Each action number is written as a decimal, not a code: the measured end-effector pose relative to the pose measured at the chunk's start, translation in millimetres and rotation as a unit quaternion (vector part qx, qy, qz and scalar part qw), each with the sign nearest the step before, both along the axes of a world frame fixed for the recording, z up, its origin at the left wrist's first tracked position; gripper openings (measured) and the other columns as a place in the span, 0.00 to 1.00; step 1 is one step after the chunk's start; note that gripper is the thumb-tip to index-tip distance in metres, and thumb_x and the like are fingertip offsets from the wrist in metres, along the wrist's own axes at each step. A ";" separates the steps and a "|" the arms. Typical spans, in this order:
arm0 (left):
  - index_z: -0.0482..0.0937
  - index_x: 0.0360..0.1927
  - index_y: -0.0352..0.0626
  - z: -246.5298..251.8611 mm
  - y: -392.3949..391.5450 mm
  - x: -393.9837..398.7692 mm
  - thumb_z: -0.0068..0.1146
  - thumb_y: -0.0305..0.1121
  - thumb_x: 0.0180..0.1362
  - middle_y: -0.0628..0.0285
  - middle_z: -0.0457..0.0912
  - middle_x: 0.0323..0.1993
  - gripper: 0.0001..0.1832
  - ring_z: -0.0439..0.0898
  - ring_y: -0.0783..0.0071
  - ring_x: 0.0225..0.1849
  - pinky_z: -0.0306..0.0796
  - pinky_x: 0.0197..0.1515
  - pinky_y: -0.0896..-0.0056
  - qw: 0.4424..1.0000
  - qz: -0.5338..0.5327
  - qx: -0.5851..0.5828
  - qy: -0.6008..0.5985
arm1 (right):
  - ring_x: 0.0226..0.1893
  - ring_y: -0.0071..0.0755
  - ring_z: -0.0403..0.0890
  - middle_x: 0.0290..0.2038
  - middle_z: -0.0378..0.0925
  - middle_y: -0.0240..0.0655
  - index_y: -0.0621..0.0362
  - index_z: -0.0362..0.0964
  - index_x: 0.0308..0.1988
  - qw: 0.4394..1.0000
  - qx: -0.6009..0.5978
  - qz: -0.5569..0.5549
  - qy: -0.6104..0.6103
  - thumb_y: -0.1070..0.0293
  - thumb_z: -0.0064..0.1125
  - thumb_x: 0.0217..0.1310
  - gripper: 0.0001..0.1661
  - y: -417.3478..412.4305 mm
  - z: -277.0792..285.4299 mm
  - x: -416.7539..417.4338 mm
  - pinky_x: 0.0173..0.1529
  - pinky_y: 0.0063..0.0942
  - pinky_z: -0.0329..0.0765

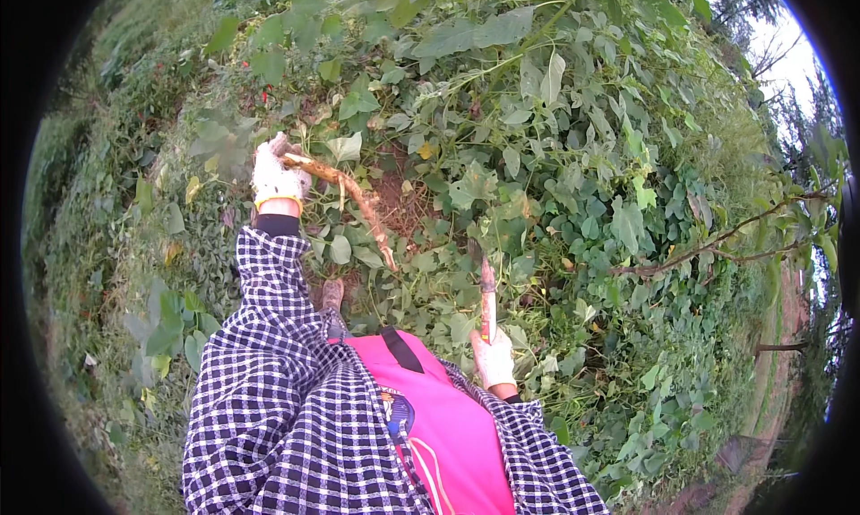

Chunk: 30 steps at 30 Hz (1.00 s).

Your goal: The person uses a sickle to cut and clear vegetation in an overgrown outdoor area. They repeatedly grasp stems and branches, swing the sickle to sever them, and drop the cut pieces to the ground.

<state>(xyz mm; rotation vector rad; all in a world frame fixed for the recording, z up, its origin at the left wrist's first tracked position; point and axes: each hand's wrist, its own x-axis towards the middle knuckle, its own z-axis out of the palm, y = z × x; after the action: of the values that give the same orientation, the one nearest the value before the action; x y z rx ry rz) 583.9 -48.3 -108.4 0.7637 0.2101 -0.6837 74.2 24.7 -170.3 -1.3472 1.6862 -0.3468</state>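
Note:
My left hand (272, 176), in a white work glove with a yellow cuff, grips one end of a long, bent brown root or woody stalk (366, 209). Pale patches show along it, a short side shoot sticks out, and its thin end points down toward the leaves. Lower and to the right, my right hand (494, 362), also gloved in white, is closed around the wooden handle (488, 303) of a hand tool. The tool's dark metal end (476, 252) reaches into the leaves, which partly hide its shape.
Dense leafy vines (591, 226) cover the ground all around. Reddish-brown soil (396, 196) shows beyond the stalk. A thin leafy branch (715, 246) juts in from the right, near a dirt path (772, 360). My shoe (332, 293) stands among the plants.

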 end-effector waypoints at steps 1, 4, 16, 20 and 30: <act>0.74 0.43 0.46 -9.5 2.8 -15.9 0.55 0.41 0.67 0.63 0.77 0.35 0.11 0.75 0.66 0.37 0.72 0.43 0.60 0.998 0.040 0.009 -0.038 | 0.23 0.41 0.78 0.25 0.76 0.42 0.61 0.72 0.37 0.995 -0.074 0.055 0.035 0.53 0.64 0.60 0.21 2.2 0.4 4.5 0.31 0.38 0.75; 0.71 0.44 0.46 -6.9 15.9 -44.0 0.55 0.39 0.68 0.65 0.72 0.29 0.10 0.73 0.70 0.30 0.75 0.47 0.60 0.988 0.112 0.020 -0.109 | 0.27 0.52 0.79 0.27 0.77 0.48 0.62 0.72 0.36 0.983 -0.138 0.121 0.012 0.52 0.64 0.61 0.22 3.3 16.5 22.1 0.35 0.42 0.75; 0.72 0.40 0.42 65.8 30.8 -50.0 0.61 0.36 0.65 0.72 0.56 0.14 0.11 0.69 0.76 0.19 0.82 0.46 0.45 0.998 0.043 -0.040 0.030 | 0.20 0.23 0.74 0.23 0.76 0.32 0.59 0.73 0.35 0.945 -0.145 0.070 -0.283 0.65 0.65 0.64 0.11 -63.5 184.4 103.6 0.24 0.23 0.72; 0.69 0.30 0.46 66.0 27.2 -46.4 0.59 0.36 0.65 0.74 0.58 0.14 0.13 0.68 0.74 0.18 0.82 0.48 0.45 0.997 -0.006 -0.077 0.024 | 0.11 0.23 0.66 0.15 0.66 0.25 0.53 0.65 0.34 0.734 -0.358 0.084 -0.571 0.69 0.55 0.71 0.09 -75.2 290.2 139.7 0.18 0.23 0.70; 0.76 0.37 0.49 49.1 14.7 -72.5 0.64 0.34 0.63 0.75 0.60 0.14 0.07 0.68 0.76 0.16 0.83 0.43 0.49 0.995 -0.054 -0.089 -0.007 | 0.36 0.58 0.83 0.34 0.81 0.53 0.59 0.77 0.43 0.954 -0.120 0.234 0.146 0.51 0.58 0.62 0.22 -34.2 16.7 41.2 0.43 0.44 0.79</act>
<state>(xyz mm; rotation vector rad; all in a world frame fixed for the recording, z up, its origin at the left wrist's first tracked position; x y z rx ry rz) 511.3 -33.6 -59.3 0.6121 0.0933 -0.7880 115.4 -9.4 -153.6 -2.0055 1.5247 -0.0766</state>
